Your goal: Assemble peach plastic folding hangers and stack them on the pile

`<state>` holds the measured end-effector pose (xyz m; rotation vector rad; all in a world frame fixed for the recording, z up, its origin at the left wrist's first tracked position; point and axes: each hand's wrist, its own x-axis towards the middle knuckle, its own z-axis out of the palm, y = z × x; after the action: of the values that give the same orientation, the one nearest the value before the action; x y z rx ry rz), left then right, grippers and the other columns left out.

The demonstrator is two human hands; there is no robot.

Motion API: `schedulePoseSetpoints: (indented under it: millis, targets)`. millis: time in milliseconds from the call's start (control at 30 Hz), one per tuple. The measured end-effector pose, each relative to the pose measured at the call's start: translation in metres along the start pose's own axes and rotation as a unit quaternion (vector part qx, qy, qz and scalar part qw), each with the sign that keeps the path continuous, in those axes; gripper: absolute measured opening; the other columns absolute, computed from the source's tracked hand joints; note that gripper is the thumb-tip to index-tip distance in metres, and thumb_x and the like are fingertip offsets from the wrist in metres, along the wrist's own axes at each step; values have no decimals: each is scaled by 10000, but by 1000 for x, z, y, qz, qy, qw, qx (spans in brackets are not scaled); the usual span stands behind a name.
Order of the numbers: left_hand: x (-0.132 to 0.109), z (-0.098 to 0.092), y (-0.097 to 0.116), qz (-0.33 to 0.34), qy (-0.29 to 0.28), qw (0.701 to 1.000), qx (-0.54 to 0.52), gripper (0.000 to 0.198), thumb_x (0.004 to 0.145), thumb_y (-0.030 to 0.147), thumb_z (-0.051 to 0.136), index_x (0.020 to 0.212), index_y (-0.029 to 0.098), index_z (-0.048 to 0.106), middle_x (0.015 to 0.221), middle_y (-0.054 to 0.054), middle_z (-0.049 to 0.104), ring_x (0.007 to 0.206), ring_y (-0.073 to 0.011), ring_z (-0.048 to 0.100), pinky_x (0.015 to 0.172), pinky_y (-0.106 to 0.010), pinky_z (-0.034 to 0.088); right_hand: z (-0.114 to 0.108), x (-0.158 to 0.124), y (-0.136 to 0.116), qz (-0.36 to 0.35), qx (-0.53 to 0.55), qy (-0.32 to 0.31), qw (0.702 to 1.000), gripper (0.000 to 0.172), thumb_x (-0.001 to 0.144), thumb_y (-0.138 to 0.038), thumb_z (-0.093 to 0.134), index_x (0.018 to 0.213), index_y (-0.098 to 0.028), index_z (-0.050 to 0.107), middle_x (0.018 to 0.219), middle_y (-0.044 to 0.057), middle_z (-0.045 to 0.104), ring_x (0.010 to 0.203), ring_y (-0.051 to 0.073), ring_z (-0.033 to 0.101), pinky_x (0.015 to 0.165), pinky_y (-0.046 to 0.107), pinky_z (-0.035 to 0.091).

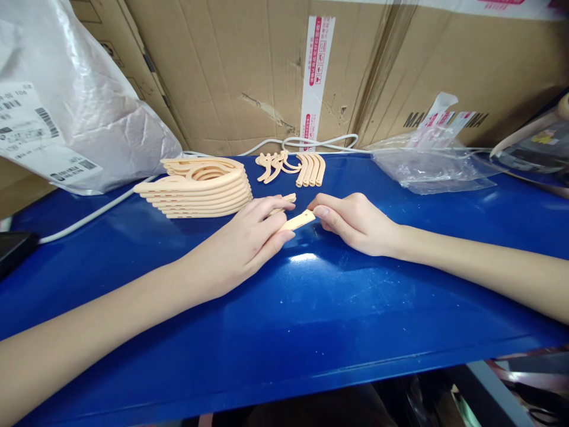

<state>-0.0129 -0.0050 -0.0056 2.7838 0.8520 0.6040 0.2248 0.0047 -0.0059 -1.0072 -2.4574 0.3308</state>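
My left hand (pixel 255 240) is closed around a beige plastic hanger piece (pixel 299 222), whose flat end with a small hole sticks out to the right between thumb and fingers. Another beige end (pixel 288 200) shows under its index finger; whether both belong to one piece is hidden. Thumb and bent index finger of my right hand (pixel 358 222) are pinched together at the tip of that piece, and what lies between them cannot be made out. To the left of my left hand stands a neat stack of beige hanger parts (pixel 195 193).
Behind my hands lie loose beige hooks (pixel 278 164) and several curved arms (pixel 310 170). A clear plastic bag (pixel 431 163) is at the back right, a filled white parcel bag (pixel 84 107) at the back left. Cardboard boxes (pixel 249 71) and a white cable (pixel 89 220) edge the blue table (pixel 284 332).
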Motion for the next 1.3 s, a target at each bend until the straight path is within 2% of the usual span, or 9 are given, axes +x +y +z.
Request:
schedulePoseSetpoints:
  millis: [167,467,700,933,1100,1300]
  targets:
    - [1,0,0,-3,3,1000,-8,328,1036,310,321,1167,147,574,1396,-106,488,1327,-220,421,1140,-389,329,1,0,1,-2,-1,11,1000,422,1025,-435,240,917,-154,537,583,-30,489,489,86,428,538,234,292]
    - [1,2,-1,0,-4,1000,-2,331,1038,326,322,1137,160,590,1415,-104,479,1346,-213,400,1142,-423,328,-1,-1,-1,10,-13,14,1000,402,1023,-407,241,899,-160,533,595,-22,507,493,92,441,537,240,287]
    - [1,1,0,-4,10,1000,-13,313,1038,305,332,1190,167,568,1429,-93,465,1345,-200,409,1151,-395,320,-1,0,-3,9,-11,9,1000,390,1023,-413,246,808,-181,475,585,-27,489,478,83,421,534,239,282]
    - [1,1,-2,-1,14,1000,-6,324,1036,301,334,1158,142,589,1428,-107,466,1345,-208,409,1159,-385,308,-1,0,-2,3,-5,14,1000,398,1026,-407,243,792,-181,471,582,-30,479,477,80,414,532,236,285]
    - [1,0,-1,-5,8,1000,-5,329,1037,305,332,1193,148,575,1431,-109,463,1354,-209,398,1157,-403,314,-1,1,-3,7,-9,9,1000,416,1027,-413,233,772,-181,465,589,-25,481,479,80,417,534,237,285]
    - [2,-1,-4,-4,-4,1000,1,329,1036,314,325,1213,172,564,1431,-108,464,1359,-230,396,1152,-453,320,-1,0,-3,20,-21,24,999,409,1021,-410,237,849,-168,518,601,-22,497,488,89,437,536,241,287]
